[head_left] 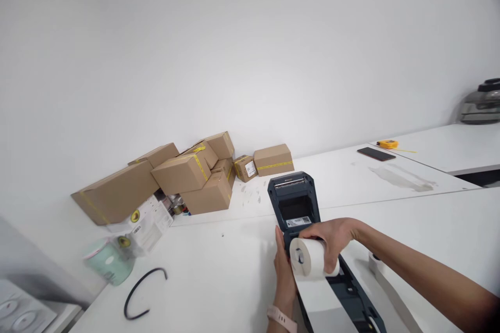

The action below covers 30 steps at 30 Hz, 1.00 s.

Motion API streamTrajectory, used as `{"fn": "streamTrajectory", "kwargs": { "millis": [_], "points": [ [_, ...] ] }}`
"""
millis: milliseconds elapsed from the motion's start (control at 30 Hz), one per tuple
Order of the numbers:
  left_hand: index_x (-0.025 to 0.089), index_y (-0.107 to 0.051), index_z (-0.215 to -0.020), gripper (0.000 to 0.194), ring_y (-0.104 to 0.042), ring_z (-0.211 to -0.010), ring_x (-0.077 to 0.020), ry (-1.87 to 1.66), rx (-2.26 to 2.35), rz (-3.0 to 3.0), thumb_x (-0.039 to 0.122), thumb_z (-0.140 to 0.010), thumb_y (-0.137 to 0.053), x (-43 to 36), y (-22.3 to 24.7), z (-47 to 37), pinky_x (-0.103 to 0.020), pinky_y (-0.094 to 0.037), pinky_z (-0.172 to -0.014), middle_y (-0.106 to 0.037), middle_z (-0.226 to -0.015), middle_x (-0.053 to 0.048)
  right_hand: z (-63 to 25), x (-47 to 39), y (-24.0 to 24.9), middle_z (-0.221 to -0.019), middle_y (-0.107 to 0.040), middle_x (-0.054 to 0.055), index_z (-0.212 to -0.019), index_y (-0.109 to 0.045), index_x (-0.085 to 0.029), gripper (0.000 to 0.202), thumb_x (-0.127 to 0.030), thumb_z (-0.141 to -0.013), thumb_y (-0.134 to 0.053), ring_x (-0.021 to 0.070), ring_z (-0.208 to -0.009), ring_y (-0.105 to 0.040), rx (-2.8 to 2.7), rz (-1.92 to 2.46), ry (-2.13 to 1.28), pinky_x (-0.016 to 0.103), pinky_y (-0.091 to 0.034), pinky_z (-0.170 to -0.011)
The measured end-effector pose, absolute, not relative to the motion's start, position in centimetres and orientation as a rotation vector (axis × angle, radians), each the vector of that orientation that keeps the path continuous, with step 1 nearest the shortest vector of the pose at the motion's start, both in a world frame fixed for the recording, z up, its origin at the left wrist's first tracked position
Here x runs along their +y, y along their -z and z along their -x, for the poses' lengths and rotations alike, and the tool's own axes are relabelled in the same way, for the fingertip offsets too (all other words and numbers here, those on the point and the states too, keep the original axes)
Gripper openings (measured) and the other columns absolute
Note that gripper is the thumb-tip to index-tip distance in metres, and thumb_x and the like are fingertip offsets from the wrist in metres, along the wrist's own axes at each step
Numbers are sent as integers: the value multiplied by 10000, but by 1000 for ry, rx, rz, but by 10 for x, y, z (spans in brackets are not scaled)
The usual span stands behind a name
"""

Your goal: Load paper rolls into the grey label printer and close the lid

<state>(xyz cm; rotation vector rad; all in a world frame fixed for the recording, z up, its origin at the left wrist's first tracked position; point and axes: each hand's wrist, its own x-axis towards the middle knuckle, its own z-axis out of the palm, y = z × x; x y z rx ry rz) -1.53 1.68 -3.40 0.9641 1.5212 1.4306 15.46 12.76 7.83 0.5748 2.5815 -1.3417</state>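
Note:
A dark blue label printer (294, 195) stands on the white table with its lid raised. Over its body is a white paper roll (312, 257), with a strip of paper hanging from it toward the bottom edge. My right hand (332, 239) grips the roll from above and the right side, thumb and fingers around it. Upright along the printer's left side is my left hand (284, 265), a band on its wrist; its fingertips are partly hidden behind the roll and printer. Right of the printer a second, smaller roll (375, 263) trails a paper strip under my right forearm.
Cardboard boxes (183, 173) are piled at the back left, beside a mint green canister (110, 261). A black curved cable (135, 291) lies front left. Toward the back right are a phone (376, 154), a yellow tape measure (387, 144) and a glass vessel (481, 105).

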Motion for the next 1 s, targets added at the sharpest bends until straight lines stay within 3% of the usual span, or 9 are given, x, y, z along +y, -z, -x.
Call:
{"fn": "streamTrajectory", "kwargs": {
  "millis": [167, 367, 567, 633, 733, 800, 1000],
  "points": [
    [230, -200, -1588, 846, -292, -1503, -216, -1375, 1525, -1110, 486, -878, -583, 20, 45, 26, -304, -311, -1185, -273, -1645, -44, -152, 138, -68, -1149, -680, 35, -1176, -656, -193, 841, -476, -425, -908, 306, -1079, -630, 2506, -562, 1388, 333, -518, -853],
    [258, -283, -1562, 679, -356, -1474, -225, -1343, 1685, -1181, 426, -934, -480, 14, 36, 17, -350, -312, -1189, -379, -1602, -34, -158, 140, -81, -1066, -705, 28, -1083, -701, -229, 696, -481, -459, -879, 321, -1016, -649, 2508, -690, 1231, 354, -528, -808],
    [256, -370, -1521, 583, -368, -1463, -229, -1307, 1722, -1208, 405, -959, -407, 11, 31, 15, -372, -308, -1192, -410, -1585, -31, -153, 136, -87, -1022, -710, 13, -1059, -719, -240, 698, -468, -419, -880, 315, -981, -655, 2529, -730, 1088, 341, -513, -774],
    [238, -469, -1457, 534, -355, -1470, -236, -1312, 1719, -1228, 403, -954, -405, 12, 32, 15, -375, -298, -1198, -399, -1592, -41, -153, 137, -87, -995, -710, 7, -1053, -722, -241, 683, -478, -431, -874, 308, -969, -655, 2533, -736, 1057, 335, -504, -760],
    [223, -665, -1202, 404, -351, -1471, -263, -1316, 1727, -1271, 400, -942, -411, 13, 31, 15, -386, -313, -1186, -379, -1602, -54, -152, 139, -83, -926, -709, -3, -999, -734, -238, 640, -502, -432, -870, 291, -914, -659, 2532, -744, 1021, 326, -493, -725],
    [217, -696, -1088, 376, -352, -1471, -269, -1319, 1733, -1298, 407, -943, -406, 13, 30, 14, -391, -319, -1179, -384, -1598, -70, -149, 140, -80, -865, -704, -12, -939, -743, -234, 606, -527, -423, -867, 272, -854, -662, 2527, -748, 1000, 318, -492, -700],
    [213, -687, -1079, 382, -357, -1466, -254, -1314, 1742, -1345, 400, -955, -379, 12, 28, 14, -394, -295, -1186, -412, -1579, -86, -133, 138, -66, -740, -656, -21, -814, -737, -235, 599, -510, -305, -894, 273, -803, -658, 2571, -770, 856, 333, -496, -703]
  ]
}}
